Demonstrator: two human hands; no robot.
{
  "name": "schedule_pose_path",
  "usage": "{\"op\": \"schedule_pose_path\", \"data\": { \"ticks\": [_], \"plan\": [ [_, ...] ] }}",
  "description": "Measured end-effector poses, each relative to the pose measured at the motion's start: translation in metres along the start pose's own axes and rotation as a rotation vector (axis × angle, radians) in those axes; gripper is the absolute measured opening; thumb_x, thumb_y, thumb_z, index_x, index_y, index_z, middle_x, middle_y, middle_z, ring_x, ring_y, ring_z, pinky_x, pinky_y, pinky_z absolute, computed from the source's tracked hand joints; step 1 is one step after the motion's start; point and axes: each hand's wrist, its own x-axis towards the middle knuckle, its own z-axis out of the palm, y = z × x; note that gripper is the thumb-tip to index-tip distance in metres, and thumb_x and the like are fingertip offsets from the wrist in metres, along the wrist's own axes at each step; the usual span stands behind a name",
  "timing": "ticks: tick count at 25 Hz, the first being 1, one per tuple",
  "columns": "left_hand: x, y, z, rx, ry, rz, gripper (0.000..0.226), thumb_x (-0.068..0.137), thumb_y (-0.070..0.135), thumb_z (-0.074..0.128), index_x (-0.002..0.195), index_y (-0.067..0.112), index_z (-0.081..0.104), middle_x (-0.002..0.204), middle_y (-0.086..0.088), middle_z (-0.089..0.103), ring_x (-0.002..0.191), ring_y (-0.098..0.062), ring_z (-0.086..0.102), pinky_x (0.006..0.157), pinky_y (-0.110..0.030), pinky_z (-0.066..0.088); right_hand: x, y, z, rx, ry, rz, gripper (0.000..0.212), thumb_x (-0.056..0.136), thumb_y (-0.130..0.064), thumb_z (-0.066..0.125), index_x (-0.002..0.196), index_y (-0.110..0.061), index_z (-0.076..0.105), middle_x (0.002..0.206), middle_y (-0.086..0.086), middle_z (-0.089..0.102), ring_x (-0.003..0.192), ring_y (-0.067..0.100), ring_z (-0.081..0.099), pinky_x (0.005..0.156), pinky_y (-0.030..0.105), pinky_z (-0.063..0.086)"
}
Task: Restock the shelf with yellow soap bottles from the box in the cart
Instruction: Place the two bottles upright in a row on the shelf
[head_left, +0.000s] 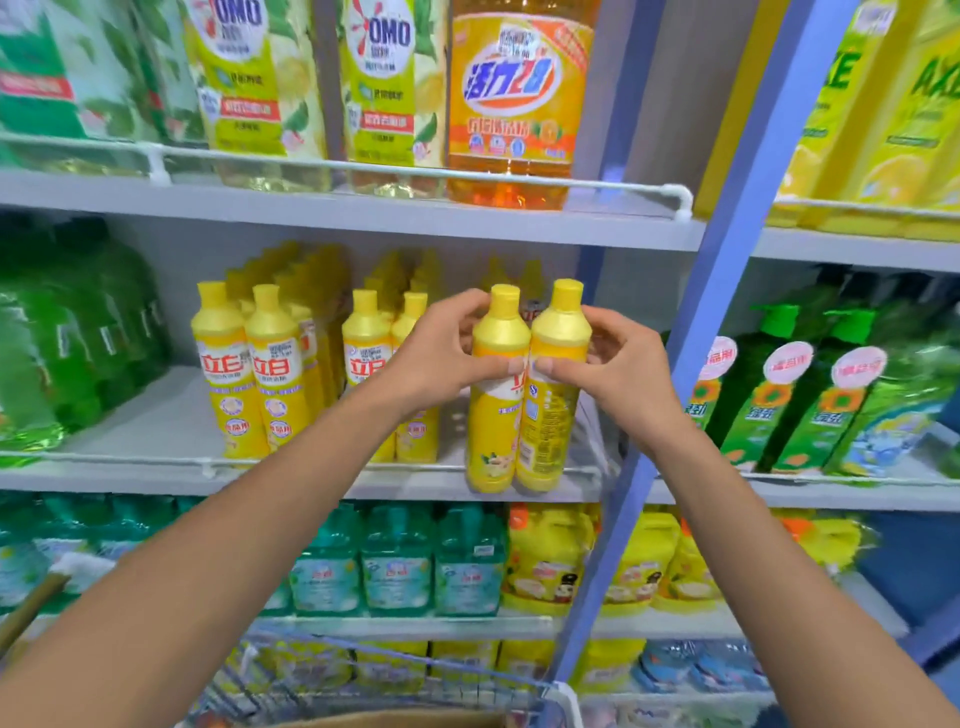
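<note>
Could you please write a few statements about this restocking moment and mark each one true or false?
1. The left hand grips one yellow plastic soap bottle, and the right hand grips a second yellow soap bottle. True.
2. Both held bottles lie flat. False: both are held upright, with their yellow caps on.
3. Rows of shelved yellow soap bottles stand on the grey middle shelf, left of the held pair. True.
4. The large orange detergent bottle stands on a shelf below the hands. False: it stands on the shelf above them.
</note>
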Motion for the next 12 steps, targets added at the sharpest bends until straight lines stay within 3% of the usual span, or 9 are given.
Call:
{"op": "schedule_pose_path", "data": {
  "ticks": [3, 5, 8, 12],
  "plan": [
    [0.029, -0.015, 0.012, 0.019, 0.094, -0.007, 0.055, 0.071, 0.012, 0.09, 0.116, 0.003, 0.058, 0.108, -0.017, 0.071, 0.099, -0.031, 0.072, 0.086, -0.047, 0.06, 0.029, 0.023, -0.004, -0.003, 0.021, -0.007, 0.064, 0.065, -0.009, 0.094, 0.123, -0.013, 0.067, 0.109, 0.001, 0.077, 0.1, 0.014, 0.073, 0.083, 0.024, 0.057],
    [0.043, -0.028, 0.017, 0.021, 0.126, -0.019, 0.057, 0.071, 0.012, 0.089, 0.117, 0.003, 0.058, 0.11, -0.019, 0.071, 0.1, -0.03, 0.071, 0.089, -0.052, 0.057, 0.042, 0.039, -0.003, 0.01, 0.028, 0.001, 0.064, 0.065, -0.01, 0.094, 0.123, -0.014, 0.066, 0.109, 0.001, 0.076, 0.1, 0.015, 0.073, 0.084, 0.025, 0.058],
    [0.049, -0.047, 0.026, 0.01, 0.142, -0.071, 0.054, 0.072, 0.005, 0.088, 0.118, 0.001, 0.058, 0.11, -0.02, 0.071, 0.094, -0.02, 0.069, 0.088, -0.048, 0.058, 0.051, 0.064, 0.004, 0.018, 0.015, 0.033, 0.066, 0.065, -0.006, 0.093, 0.125, -0.011, 0.065, 0.108, 0.001, 0.076, 0.098, 0.013, 0.073, 0.081, 0.022, 0.057],
    [0.049, -0.063, 0.032, -0.069, 0.175, -0.126, 0.059, 0.076, 0.006, 0.086, 0.127, 0.008, 0.057, 0.114, -0.007, 0.073, 0.101, -0.015, 0.072, 0.085, -0.028, 0.058, 0.048, 0.087, 0.008, 0.046, -0.011, 0.09, 0.085, 0.07, -0.018, 0.093, 0.143, -0.016, 0.049, 0.125, -0.003, 0.068, 0.113, 0.008, 0.067, 0.091, 0.024, 0.056]
  ]
}}
